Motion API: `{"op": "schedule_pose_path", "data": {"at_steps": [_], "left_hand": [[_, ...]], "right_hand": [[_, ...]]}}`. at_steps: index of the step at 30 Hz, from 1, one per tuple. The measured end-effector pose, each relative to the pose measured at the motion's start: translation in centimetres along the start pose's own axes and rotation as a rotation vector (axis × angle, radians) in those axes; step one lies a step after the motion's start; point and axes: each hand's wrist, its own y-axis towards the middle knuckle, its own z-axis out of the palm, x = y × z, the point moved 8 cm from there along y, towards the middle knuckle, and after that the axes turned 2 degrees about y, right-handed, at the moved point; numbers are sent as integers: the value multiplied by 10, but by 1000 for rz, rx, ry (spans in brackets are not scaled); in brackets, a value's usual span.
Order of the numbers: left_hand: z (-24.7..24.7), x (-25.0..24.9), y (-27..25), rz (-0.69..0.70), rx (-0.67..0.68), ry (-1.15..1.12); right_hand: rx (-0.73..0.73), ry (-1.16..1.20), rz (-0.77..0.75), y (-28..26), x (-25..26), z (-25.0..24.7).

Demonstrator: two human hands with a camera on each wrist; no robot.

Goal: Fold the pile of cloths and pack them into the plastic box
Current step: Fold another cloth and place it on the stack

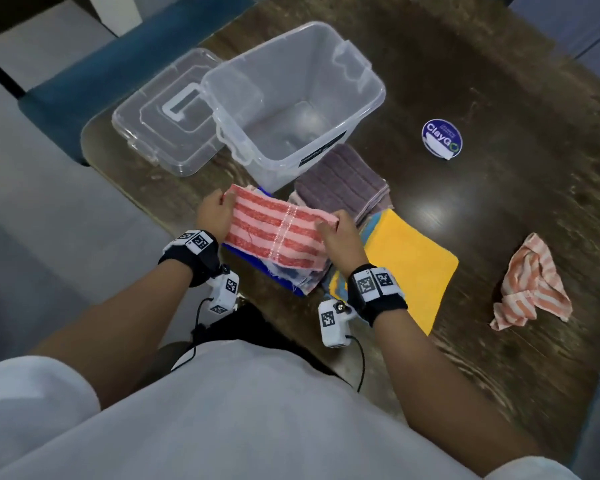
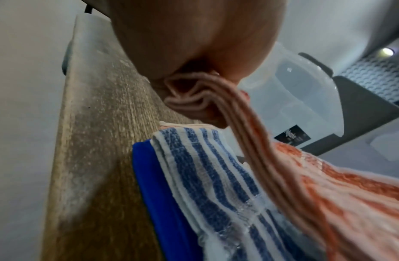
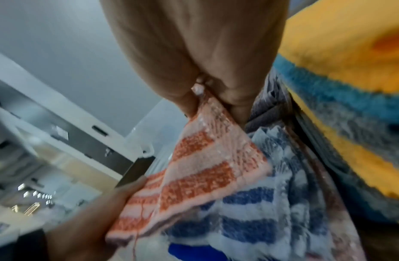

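on the table [image 1: 499, 81] the plastic box [image 1: 368, 109] stands open; just before it the red-striped cloth [image 1: 274, 233] hangs stretched, left hand [image 1: 215, 216] and right hand [image 1: 338, 237] each pinching an end. only the wrist views plainly show the blue-striped cloth [image 2: 205, 167] underneath.

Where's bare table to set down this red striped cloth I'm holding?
Bare tabletop lies between the round sticker, the yellow cloth and the crumpled striped cloth, and beyond the sticker right of the plastic box. Crowded: stacked cloths in front of the box.
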Motion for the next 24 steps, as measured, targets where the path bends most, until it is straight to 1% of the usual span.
{"op": "schedule_pose_path", "data": {"at_steps": [3, 6, 9, 15, 17, 18, 19, 20, 21, 22, 23, 24], "left_hand": [[-1, 0, 2, 31, -3, 125], [5, -3, 5, 65, 14, 184], [15, -8, 11, 100, 29, 268], [42, -15, 25, 216, 116, 446], [47, -14, 29, 228, 134, 478], [46, -15, 30, 240, 113, 498], [42, -19, 30, 274, 70, 537], [41, -24, 29, 341, 25, 600], [42, -30, 25, 427, 5, 671], [47, -35, 20, 521, 25, 721], [55, -38, 14, 606, 90, 741], [64, -34, 10, 671, 176, 760]], "right_hand": [[-75, -94, 4, 3, -8, 16], [-132, -207, 11, 6, -17, 28], [-176, -321, 57, 11, -27, 34], [-156, -487, 96, 10, -31, 44], [-182, -590, 96, 8, -25, 43], [-213, -654, 60, 7, -19, 43], [-234, -702, 0, 7, -10, 45], [-232, -722, -75, 7, -1, 51], [-199, -716, -153, 8, 8, 60], [-149, -701, -219, 10, 12, 72], [-86, -694, -256, 12, 12, 84], [-18, -702, -261, 15, 6, 97]]}}
